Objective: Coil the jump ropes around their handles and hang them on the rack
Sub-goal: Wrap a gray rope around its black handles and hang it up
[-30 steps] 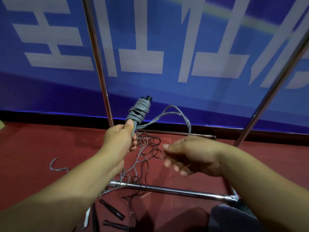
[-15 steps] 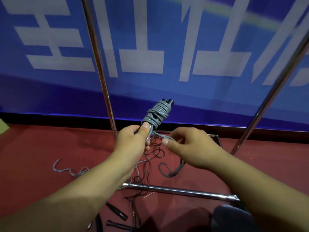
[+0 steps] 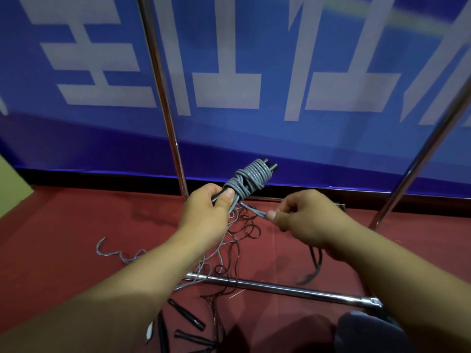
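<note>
Your left hand (image 3: 206, 212) gripped the black handles (image 3: 265, 165) wound with grey jump rope (image 3: 251, 178), above the rack's base bar (image 3: 293, 291); your right hand (image 3: 303, 220) pinched the rope's loose end.

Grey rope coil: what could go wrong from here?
1. The right hand pinches a doubled strand coming off the grey coil. If that pinch slips before the end is secured, the outer wraps may loosen.
2. The left hand holds only the handles' lower end, so a hard pull could drag wraps off the top.
3. Loose grey rope and thin black rope lie tangled over the rack's base bar and could snag.
</note>
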`<state>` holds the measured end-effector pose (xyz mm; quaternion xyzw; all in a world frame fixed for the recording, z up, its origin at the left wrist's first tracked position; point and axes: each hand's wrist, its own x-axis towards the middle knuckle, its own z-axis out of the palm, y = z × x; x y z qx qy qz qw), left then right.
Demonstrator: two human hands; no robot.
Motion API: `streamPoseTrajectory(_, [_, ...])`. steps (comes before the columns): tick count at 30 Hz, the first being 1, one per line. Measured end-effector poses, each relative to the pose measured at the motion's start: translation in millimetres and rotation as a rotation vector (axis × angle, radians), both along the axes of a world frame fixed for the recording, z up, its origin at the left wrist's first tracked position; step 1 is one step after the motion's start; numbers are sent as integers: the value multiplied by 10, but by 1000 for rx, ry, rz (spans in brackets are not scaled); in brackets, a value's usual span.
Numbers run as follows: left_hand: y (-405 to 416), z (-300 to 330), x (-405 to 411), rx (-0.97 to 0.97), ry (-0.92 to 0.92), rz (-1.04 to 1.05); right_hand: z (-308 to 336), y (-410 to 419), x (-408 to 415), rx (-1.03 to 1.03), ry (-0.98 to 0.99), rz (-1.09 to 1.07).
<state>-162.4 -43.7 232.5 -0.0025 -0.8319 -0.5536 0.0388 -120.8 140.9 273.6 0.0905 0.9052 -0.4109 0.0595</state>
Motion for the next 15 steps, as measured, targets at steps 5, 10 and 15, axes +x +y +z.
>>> streamPoseTrajectory(5, [-6, 13, -4, -44, 32, -13, 34, -10, 23, 124, -154, 153])
streamPoseTrajectory(10, [8, -7, -30, -84, 81, -1, 30, -108, 82, -199, -337, 380])
streamPoseTrajectory(15, [-35, 21, -8, -248, 158, -17, 119, -116, 58, -543, -441, 324])
